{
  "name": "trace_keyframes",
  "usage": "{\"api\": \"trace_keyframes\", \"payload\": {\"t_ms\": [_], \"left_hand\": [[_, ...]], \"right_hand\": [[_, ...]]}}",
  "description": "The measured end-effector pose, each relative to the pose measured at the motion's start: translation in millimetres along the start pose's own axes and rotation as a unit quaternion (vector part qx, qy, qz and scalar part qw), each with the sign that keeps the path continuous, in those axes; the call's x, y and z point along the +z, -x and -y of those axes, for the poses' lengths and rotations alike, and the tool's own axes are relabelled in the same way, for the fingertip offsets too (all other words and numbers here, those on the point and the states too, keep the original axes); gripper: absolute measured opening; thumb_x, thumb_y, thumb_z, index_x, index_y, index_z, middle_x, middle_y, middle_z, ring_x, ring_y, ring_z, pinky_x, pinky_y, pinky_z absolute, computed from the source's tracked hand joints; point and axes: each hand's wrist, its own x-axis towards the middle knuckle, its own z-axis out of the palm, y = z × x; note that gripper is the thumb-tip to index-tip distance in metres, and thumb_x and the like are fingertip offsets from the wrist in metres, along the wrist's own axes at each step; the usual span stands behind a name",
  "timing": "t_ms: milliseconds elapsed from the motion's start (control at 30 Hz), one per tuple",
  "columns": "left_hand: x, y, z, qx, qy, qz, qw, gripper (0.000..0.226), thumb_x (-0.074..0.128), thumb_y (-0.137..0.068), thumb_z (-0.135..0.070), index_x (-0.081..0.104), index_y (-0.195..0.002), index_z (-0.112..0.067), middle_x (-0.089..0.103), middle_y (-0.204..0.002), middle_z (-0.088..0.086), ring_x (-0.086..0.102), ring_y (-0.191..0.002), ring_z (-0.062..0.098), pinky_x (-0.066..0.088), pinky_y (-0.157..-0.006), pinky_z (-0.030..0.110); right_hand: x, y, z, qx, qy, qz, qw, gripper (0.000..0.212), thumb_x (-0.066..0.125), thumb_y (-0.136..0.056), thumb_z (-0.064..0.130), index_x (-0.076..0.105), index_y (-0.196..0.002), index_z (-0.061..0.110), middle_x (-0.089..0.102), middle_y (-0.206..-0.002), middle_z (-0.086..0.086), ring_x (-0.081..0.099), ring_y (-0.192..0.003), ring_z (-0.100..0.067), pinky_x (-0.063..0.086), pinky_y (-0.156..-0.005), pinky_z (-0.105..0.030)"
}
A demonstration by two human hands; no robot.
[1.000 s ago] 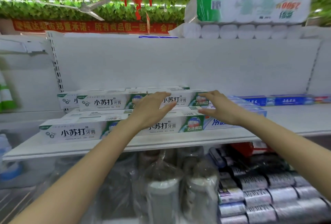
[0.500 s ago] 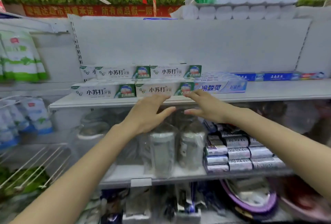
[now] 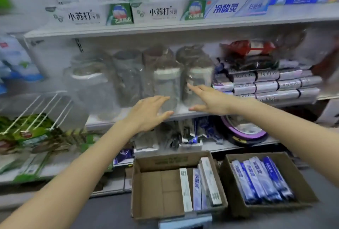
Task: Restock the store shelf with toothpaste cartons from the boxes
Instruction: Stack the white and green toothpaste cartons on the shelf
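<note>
White-and-green toothpaste cartons (image 3: 117,13) lie stacked two high on the top shelf (image 3: 165,27), with blue-and-white cartons (image 3: 236,7) to their right. On the floor, a cardboard box (image 3: 156,188) holds a few cartons (image 3: 200,184) along its right side. A second box (image 3: 304,179) to its right holds several blue cartons (image 3: 260,179). My left hand (image 3: 148,113) and right hand (image 3: 209,98) hang empty in front of the middle shelf, fingers straight, well below the stacked cartons.
Clear jars in plastic wrap (image 3: 165,80) and rolled packs (image 3: 266,85) fill the middle shelf. A purple-rimmed basin (image 3: 244,129) sits on the lower shelf. Green packets (image 3: 27,135) lie under a wire rack at the left. A loose carton (image 3: 185,221) lies on the grey floor.
Both hands have come away from the cartons on the top shelf and dropped to middle-shelf height. The view has tilted down, bringing the two floor boxes into sight.
</note>
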Motion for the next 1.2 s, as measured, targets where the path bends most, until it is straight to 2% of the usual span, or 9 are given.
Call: {"api": "trace_keyframes", "payload": {"t_ms": [267,400,500,667,800,867,967,1067,1200], "left_hand": [[143.8,25.7,57.3,-0.041,0.09,0.208,0.973,0.065,0.038,-0.096,-0.057,0.023,-0.152,-0.028,0.027,-0.157,-0.003,0.028,-0.143,0.017,0.027,-0.114,0.032],[218.5,40.4,80.4,-0.096,0.161,0.285,0.94,0.064,0.042,-0.095,-0.055,0.027,-0.151,-0.026,0.031,-0.155,0.001,0.031,-0.141,0.019,0.026,-0.114,0.03],[277.4,57.8,86.8,-0.166,0.238,0.299,0.909,0.055,0.048,-0.096,-0.047,0.036,-0.146,-0.028,0.043,-0.148,0.001,0.04,-0.135,0.02,0.03,-0.108,0.027],[373.2,94.7,71.0,-0.34,0.417,0.3,0.788,0.041,0.053,-0.095,-0.037,0.047,-0.135,-0.03,0.055,-0.131,-0.002,0.049,-0.123,0.017,0.038,-0.109,0.043],[435.4,97.9,52.4,-0.42,0.482,0.285,0.714,0.041,0.051,-0.096,-0.03,0.048,-0.136,-0.022,0.053,-0.131,0.0,0.051,-0.123,0.022,0.048,-0.088,0.032],[459.2,91.8,41.9,-0.445,0.501,0.283,0.686,0.042,0.049,-0.098,-0.03,0.046,-0.139,-0.021,0.052,-0.132,0.002,0.054,-0.116,0.021,0.046,-0.075,0.024],[492.4,83.3,28.5,-0.455,0.518,0.283,0.667,0.043,0.049,-0.097,-0.034,0.046,-0.139,-0.024,0.052,-0.135,0.001,0.055,-0.117,0.021,0.047,-0.075,0.024],[517.7,73.0,18.4,-0.464,0.534,0.267,0.654,0.032,0.054,-0.094,-0.038,0.053,-0.126,-0.031,0.055,-0.133,-0.001,0.057,-0.115,0.019,0.051,-0.087,0.033],[540.8,56.1,9.8,-0.452,0.536,0.27,0.66,0.028,0.055,-0.093,-0.043,0.054,-0.12,-0.036,0.055,-0.132,-0.003,0.053,-0.121,0.017,0.045,-0.103,0.044]], "right_hand": [[161.5,-23.2,-22.1,0.099,-0.148,0.121,0.976,0.086,0.05,-0.091,0.053,0.004,-0.153,0.016,0.014,-0.158,-0.015,0.014,-0.146,-0.028,0.017,-0.118,-0.038],[257.7,-15.4,-44.4,0.188,-0.223,0.156,0.944,0.089,0.047,-0.089,0.06,0.008,-0.153,0.012,0.015,-0.158,-0.013,0.012,-0.147,-0.026,0.013,-0.119,-0.04],[326.0,0.1,-59.3,0.275,-0.32,0.146,0.895,0.09,0.049,-0.088,0.059,0.011,-0.153,0.01,0.015,-0.158,-0.01,0.016,-0.146,-0.024,0.018,-0.118,-0.036],[431.0,37.0,-76.8,0.45,-0.394,0.039,0.801,0.084,0.056,-0.086,0.054,0.028,-0.148,0.005,0.031,-0.152,-0.013,0.034,-0.138,-0.027,0.032,-0.113,-0.043],[473.6,48.9,-91.9,0.489,-0.416,-0.027,0.766,0.068,0.057,-0.088,0.049,0.037,-0.144,0.016,0.039,-0.145,-0.006,0.042,-0.131,-0.023,0.042,-0.105,-0.047],[483.4,44.8,-94.1,0.48,-0.41,-0.048,0.774,0.063,0.055,-0.092,0.042,0.034,-0.145,0.015,0.036,-0.147,-0.004,0.04,-0.132,-0.02,0.041,-0.107,-0.044],[495.1,34.4,-92.7,0.473,-0.388,-0.068,0.788,0.059,0.054,-0.094,0.039,0.033,-0.145,0.016,0.039,-0.143,0.0,0.039,-0.131,-0.013,0.04,-0.103,-0.028],[502.9,23.8,-91.4,0.483,-0.356,-0.078,0.796,0.061,0.049,-0.093,0.048,0.034,-0.144,0.018,0.04,-0.143,-0.001,0.04,-0.131,-0.017,0.04,-0.107,-0.042],[507.9,19.2,-86.3,0.488,-0.247,-0.04,0.837,0.064,0.043,-0.096,0.048,0.028,-0.148,0.014,0.032,-0.148,-0.005,0.029,-0.136,-0.022,0.027,-0.11,-0.041]]}}
